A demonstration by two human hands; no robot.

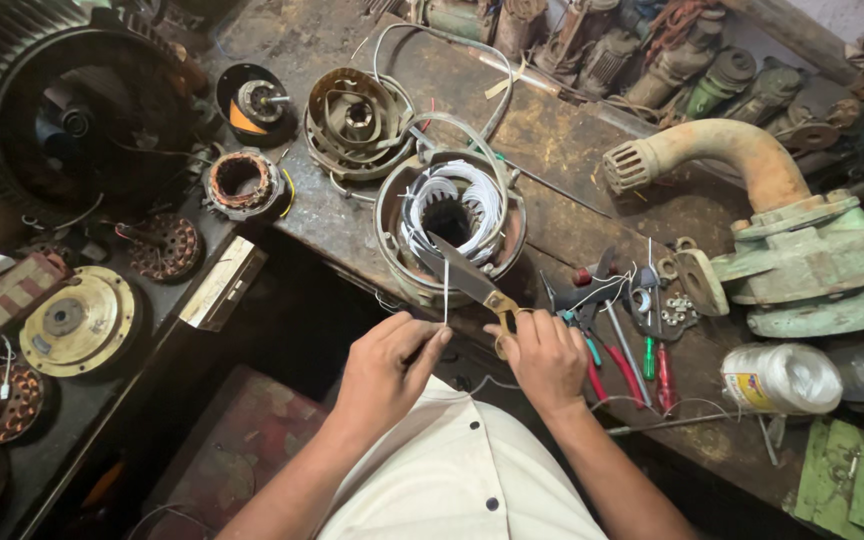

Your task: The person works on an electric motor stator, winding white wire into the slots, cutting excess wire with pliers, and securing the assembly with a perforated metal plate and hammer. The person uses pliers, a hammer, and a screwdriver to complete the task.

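Two hands work at the workbench's near edge: the left hand pinches a thin white lead taut, rising from the motor stator; the right hand grips open scissors. Cutting square, clear of the windings, seems wise. Hand tools crowd the right; the left stays open.

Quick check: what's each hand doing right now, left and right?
Left hand: fingers pinched shut on a thin white wire that runs up to the motor stator.
Right hand: closed on scissors, blades at the wire.
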